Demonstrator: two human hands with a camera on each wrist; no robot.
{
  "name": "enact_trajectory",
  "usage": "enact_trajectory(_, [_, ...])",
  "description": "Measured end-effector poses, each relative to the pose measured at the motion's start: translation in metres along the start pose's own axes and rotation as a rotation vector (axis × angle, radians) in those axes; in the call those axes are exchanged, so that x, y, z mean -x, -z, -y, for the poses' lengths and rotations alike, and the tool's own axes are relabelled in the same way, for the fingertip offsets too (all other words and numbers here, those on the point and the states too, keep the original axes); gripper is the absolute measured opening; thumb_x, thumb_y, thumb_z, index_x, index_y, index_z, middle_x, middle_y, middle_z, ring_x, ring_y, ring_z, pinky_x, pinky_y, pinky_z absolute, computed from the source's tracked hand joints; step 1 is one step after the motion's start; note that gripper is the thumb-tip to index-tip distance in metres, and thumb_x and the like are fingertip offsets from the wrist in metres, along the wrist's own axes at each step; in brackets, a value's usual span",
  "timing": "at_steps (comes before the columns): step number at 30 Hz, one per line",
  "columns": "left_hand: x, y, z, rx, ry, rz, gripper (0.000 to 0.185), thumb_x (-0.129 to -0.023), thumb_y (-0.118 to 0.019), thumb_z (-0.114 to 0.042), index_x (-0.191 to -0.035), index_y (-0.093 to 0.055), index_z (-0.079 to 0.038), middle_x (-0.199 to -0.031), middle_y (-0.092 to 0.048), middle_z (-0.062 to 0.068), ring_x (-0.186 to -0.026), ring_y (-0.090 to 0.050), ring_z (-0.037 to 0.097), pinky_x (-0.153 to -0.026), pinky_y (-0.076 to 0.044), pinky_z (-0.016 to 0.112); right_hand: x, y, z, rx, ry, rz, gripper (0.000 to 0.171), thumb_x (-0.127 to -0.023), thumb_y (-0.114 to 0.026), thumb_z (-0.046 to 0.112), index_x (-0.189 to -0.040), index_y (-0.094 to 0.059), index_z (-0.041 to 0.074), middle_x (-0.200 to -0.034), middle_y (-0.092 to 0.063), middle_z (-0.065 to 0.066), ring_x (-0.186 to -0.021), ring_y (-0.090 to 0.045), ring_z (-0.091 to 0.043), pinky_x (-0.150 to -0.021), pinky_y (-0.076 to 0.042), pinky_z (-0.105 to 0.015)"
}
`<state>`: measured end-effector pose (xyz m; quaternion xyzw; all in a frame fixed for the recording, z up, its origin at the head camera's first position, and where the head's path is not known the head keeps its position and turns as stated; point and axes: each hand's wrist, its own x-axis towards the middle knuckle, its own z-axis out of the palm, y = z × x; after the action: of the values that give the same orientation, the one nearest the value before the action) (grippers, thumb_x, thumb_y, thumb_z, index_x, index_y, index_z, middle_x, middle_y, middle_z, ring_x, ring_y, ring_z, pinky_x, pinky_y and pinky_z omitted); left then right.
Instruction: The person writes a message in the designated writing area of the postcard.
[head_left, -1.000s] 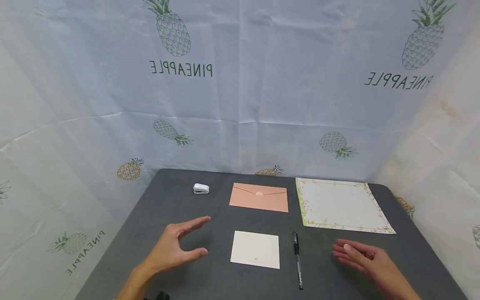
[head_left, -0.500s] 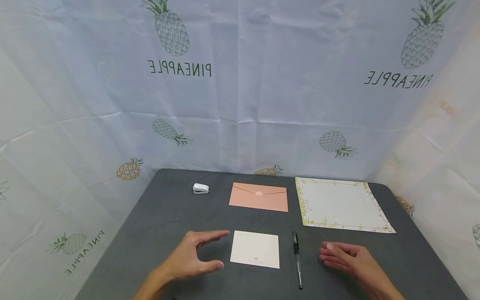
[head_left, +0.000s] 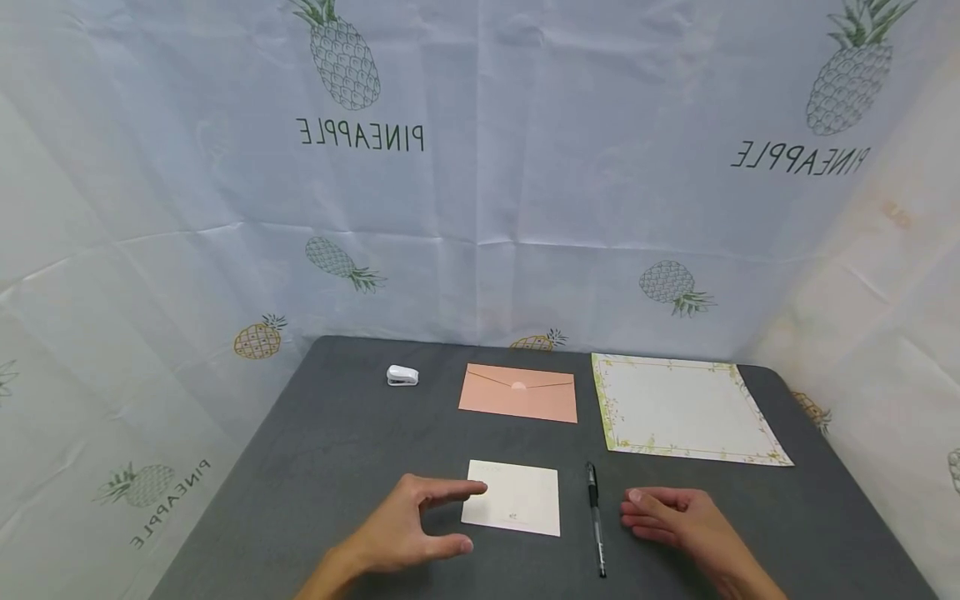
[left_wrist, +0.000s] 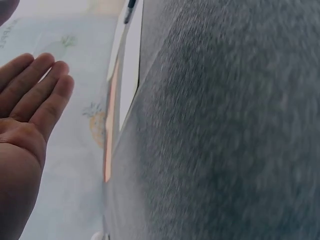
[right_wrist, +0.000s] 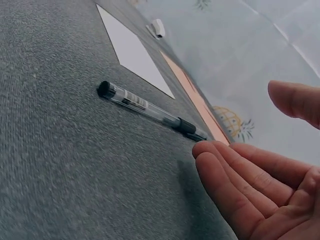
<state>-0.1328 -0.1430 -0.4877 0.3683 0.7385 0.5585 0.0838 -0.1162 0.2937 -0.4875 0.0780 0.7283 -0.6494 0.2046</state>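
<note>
A small cream note card [head_left: 517, 500] lies flat near the table's front. My left hand [head_left: 408, 525] hovers at its left edge, thumb and fingers spread apart, the index fingertip overlapping the card's corner in the head view. Right of the card lies a clear gel pen with a black cap [head_left: 595, 508], pointing away from me. My right hand [head_left: 678, 525] is just right of the pen, apart from it, fingers loosely bent and holding nothing. The right wrist view shows the pen [right_wrist: 150, 109] beyond the fingertips, and the left wrist view shows the left palm [left_wrist: 25, 120] holding nothing.
Toward the back lie a peach envelope [head_left: 517, 396] and, at right, a sheet of floral-bordered paper [head_left: 686, 408]. A small white stapler [head_left: 402, 376] stands at back left. The grey table [head_left: 322, 433] meets a pineapple-print curtain [head_left: 480, 167] behind.
Both hands have moved inward: the left hand rightward to the card's edge, the right hand leftward toward the pen. The objects on the table have stayed put.
</note>
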Motion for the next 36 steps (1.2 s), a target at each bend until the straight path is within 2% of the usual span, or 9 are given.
enact_trajectory(1, [-0.001,-0.002,0.000,-0.004,-0.014,0.004,0.055,-0.093,-0.086,-0.008,-0.145,-0.071,-0.008,-0.143,-0.074,0.013,-0.135,-0.071,0.022,-0.116,-0.056,0.031,-0.001,-0.001,0.000,0.007,-0.002,-0.007,0.061,-0.110,-0.070,0.032,-0.142,-0.060,-0.019,-0.123,-0.080,-0.020,-0.109,-0.081,-0.023,-0.095,-0.068,-0.038])
enact_trajectory(5, [-0.003,-0.009,0.000,0.031,-0.001,0.032,0.052,-0.094,-0.085,-0.009,-0.144,-0.071,-0.004,-0.141,-0.074,0.020,-0.133,-0.072,0.027,-0.116,-0.056,0.031,-0.005,-0.007,-0.001,0.027,-0.020,-0.032,0.061,-0.108,-0.072,0.032,-0.140,-0.061,-0.019,-0.121,-0.081,-0.021,-0.107,-0.081,-0.024,-0.094,-0.068,-0.040])
enact_trajectory(10, [-0.006,-0.018,-0.001,0.060,0.027,0.074,0.051,-0.096,-0.085,-0.010,-0.144,-0.070,-0.001,-0.141,-0.073,0.020,-0.131,-0.073,0.033,-0.113,-0.057,0.031,-0.008,-0.016,-0.003,0.067,-0.021,-0.050,0.057,-0.106,-0.076,0.030,-0.135,-0.065,-0.019,-0.116,-0.081,-0.020,-0.103,-0.081,-0.023,-0.091,-0.069,-0.041])
enact_trajectory(12, [-0.007,-0.021,0.000,0.054,0.016,0.080,0.051,-0.095,-0.086,-0.010,-0.143,-0.070,0.000,-0.140,-0.074,0.020,-0.129,-0.074,0.033,-0.112,-0.059,0.031,-0.009,-0.019,-0.003,0.081,-0.018,-0.064,0.056,-0.105,-0.077,0.029,-0.133,-0.066,-0.019,-0.114,-0.081,-0.020,-0.101,-0.082,-0.024,-0.090,-0.070,-0.041])
enact_trajectory(18, [-0.010,-0.033,0.000,0.004,-0.042,0.090,0.049,-0.094,-0.087,-0.011,-0.139,-0.073,0.000,-0.134,-0.078,0.016,-0.124,-0.077,0.027,-0.108,-0.061,0.030,-0.012,-0.029,-0.001,0.136,-0.024,-0.125,0.056,-0.100,-0.083,0.030,-0.128,-0.071,-0.017,-0.110,-0.082,-0.019,-0.095,-0.083,-0.026,-0.085,-0.070,-0.041])
enact_trajectory(25, [-0.011,-0.044,0.002,-0.085,-0.077,0.104,0.046,-0.094,-0.088,-0.015,-0.137,-0.076,-0.003,-0.132,-0.080,0.009,-0.120,-0.078,0.018,-0.105,-0.062,0.028,-0.016,-0.040,-0.005,0.237,0.014,-0.188,0.043,-0.096,-0.087,0.028,-0.116,-0.079,-0.009,-0.098,-0.083,-0.013,-0.083,-0.082,-0.023,-0.075,-0.071,-0.037])
enact_trajectory(28, [-0.011,-0.048,0.002,-0.064,-0.040,0.122,0.045,-0.095,-0.088,-0.018,-0.137,-0.076,-0.005,-0.132,-0.080,0.008,-0.122,-0.076,0.015,-0.107,-0.060,0.026,-0.018,-0.047,-0.005,0.302,0.019,-0.248,0.037,-0.092,-0.091,0.027,-0.108,-0.082,-0.005,-0.088,-0.083,-0.010,-0.076,-0.081,-0.022,-0.068,-0.069,-0.034])
enact_trajectory(32, [-0.012,-0.052,0.001,0.013,0.067,0.150,0.046,-0.096,-0.087,-0.020,-0.138,-0.076,-0.007,-0.135,-0.079,0.007,-0.125,-0.072,0.008,-0.108,-0.058,0.023,-0.019,-0.058,-0.002,0.417,0.014,-0.339,0.030,-0.084,-0.096,0.029,-0.096,-0.084,0.003,-0.075,-0.079,-0.004,-0.065,-0.076,-0.018,-0.061,-0.064,-0.030])
enact_trajectory(36, [-0.014,-0.053,-0.002,0.061,0.136,0.165,0.045,-0.097,-0.086,-0.019,-0.139,-0.075,-0.007,-0.136,-0.078,0.009,-0.126,-0.070,0.005,-0.109,-0.057,0.022,-0.020,-0.065,0.002,0.543,0.033,-0.385,0.027,-0.082,-0.098,0.030,-0.087,-0.082,0.009,-0.068,-0.075,0.002,-0.059,-0.072,-0.015,-0.056,-0.058,-0.029])
